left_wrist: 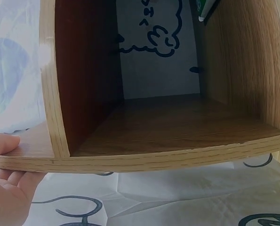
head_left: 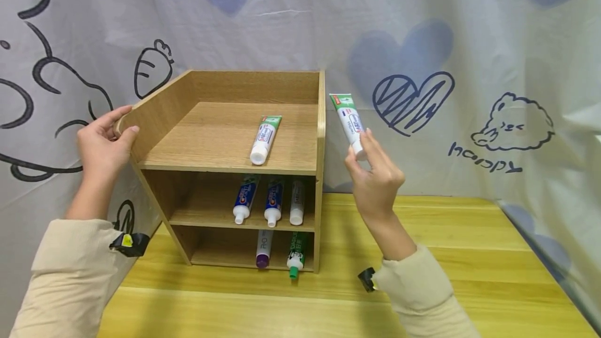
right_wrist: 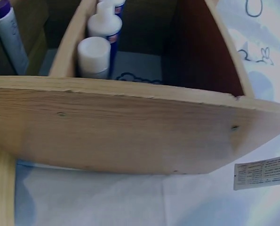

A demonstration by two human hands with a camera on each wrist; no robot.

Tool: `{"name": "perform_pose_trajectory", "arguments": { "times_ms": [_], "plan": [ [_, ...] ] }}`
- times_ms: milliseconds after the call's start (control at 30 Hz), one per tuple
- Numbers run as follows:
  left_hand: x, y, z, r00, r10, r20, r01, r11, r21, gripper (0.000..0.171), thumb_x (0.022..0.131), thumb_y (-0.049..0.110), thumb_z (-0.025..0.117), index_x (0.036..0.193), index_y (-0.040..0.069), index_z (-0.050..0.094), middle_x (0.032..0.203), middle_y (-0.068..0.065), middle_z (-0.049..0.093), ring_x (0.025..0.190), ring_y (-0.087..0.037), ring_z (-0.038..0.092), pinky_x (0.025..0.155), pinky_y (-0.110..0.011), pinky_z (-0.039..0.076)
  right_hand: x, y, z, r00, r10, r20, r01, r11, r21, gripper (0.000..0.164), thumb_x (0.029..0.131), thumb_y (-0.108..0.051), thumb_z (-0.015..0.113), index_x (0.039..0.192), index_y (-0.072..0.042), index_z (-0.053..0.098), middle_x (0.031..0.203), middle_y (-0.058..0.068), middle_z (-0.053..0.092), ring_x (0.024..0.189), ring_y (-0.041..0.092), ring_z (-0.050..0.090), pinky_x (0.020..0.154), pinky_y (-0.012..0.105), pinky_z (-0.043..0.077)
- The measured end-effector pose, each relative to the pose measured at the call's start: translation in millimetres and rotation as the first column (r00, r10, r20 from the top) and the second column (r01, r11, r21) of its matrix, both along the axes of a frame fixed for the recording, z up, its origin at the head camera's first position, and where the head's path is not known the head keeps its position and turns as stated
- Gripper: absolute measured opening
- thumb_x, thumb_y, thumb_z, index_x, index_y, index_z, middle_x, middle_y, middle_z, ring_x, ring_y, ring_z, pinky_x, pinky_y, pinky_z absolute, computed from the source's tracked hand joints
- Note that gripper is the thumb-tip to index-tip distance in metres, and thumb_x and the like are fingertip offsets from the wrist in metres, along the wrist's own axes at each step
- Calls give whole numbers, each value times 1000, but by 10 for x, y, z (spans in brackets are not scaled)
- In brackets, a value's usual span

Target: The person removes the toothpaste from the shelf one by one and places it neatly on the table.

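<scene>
Toothpaste (head_left: pixel 348 121) in a green and white tube is up in the air, just to the right of a wooden shelf (head_left: pixel 220 124). The person's right hand (head_left: pixel 377 184) pinches it near the white cap with the thumb and fingers close together. Its flat green end points up and leans a little to the left. From the right wrist I see lots of tiny words on its back, too small for me to read.

The left hand (head_left: pixel 104 145) holds the front edge of the shelf's left wall, with the thumb on the inside and the fingers round the outside.

One more green and white tube (head_left: pixel 265 140) lies on the top board, its white cap facing the front. On the middle board are two blue tubes (head_left: pixel 245 197) with white caps, and a tube with a fat white cap (head_left: pixel 297 205) next to the right wall. The bottom board has a tube with a purple cap (head_left: pixel 264 246) and a green tube (head_left: pixel 296 249), whose green cap pokes out past the front edge.

The shelf stands on a yellow wood counter (head_left: pixel 413 275). Behind it hangs a pale curtain (head_left: pixel 305 30) with hearts, a carrot and a fluffy animal on it. Puffy cream sleeves (head_left: pixel 70 275) cover the person's arms.
</scene>
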State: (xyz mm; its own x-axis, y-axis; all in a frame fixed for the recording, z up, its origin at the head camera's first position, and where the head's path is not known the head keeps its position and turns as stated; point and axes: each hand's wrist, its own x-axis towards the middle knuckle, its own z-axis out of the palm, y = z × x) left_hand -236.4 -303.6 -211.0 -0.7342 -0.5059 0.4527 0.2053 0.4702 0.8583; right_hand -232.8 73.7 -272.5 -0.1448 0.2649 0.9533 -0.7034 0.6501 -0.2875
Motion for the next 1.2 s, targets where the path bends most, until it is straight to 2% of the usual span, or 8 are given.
{"name": "perform_pose_trajectory", "arguments": {
  "times_ms": [200, 400, 633, 933, 1200],
  "plan": [
    [9, -8, -22, 1000, 21, 0, -21, 999, -28, 40, 82, 1, 58, 121, 9, 62, 48, 27, 48, 42, 11, 43, 38, -8, 32, -49, 37, -171, 1000, -12, 23, 12, 1000, 7, 24, 70, 9, 67, 93, 13, 66, 96, 31, 64, 87, 43, 65, 65, 41, 55],
    [25, -30, -45, 999, 47, 11, -46, 996, -78, 39, 82, 5, 60, 120, 15, 64, 47, 24, 44, 39, 7, 37, 36, -10, 28, -63, 52, -328, 999, -31, 28, 31, 999, 18, 25, 71, 8, 67, 95, 13, 65, 97, 31, 63, 87, 43, 65, 64, 41, 55],
    [10, -35, -46, 998, 63, 19, -60, 993, -106, 39, 83, 7, 60, 121, 13, 63, 52, 32, 46, 45, 12, 42, 39, -8, 32, -76, 41, -507, 998, -63, 25, 62, 998, 16, 25, 69, 10, 68, 93, 14, 66, 96, 31, 63, 86, 43, 65, 63, 40, 55],
    [-14, -46, -62, 997, 72, -5, -72, 983, -168, 39, 83, 8, 60, 122, 10, 61, 57, 39, 43, 50, 17, 44, 43, -4, 35, -89, 37, -771, 995, -76, 68, 76, 997, -4, 25, 69, 9, 69, 93, 15, 65, 97, 31, 63, 86, 44, 65, 64, 39, 55],
    [-2, -41, -76, 996, 84, -23, -87, 979, -187, 37, 84, 11, 61, 120, 14, 64, 61, 39, 43, 53, 20, 46, 44, -4, 37, -96, 45, -1013, 993, -85, 81, 88, 996, -26, 25, 66, 12, 69, 91, 15, 66, 94, 31, 63, 82, 44, 65, 62, 38, 54]
  ]
}}
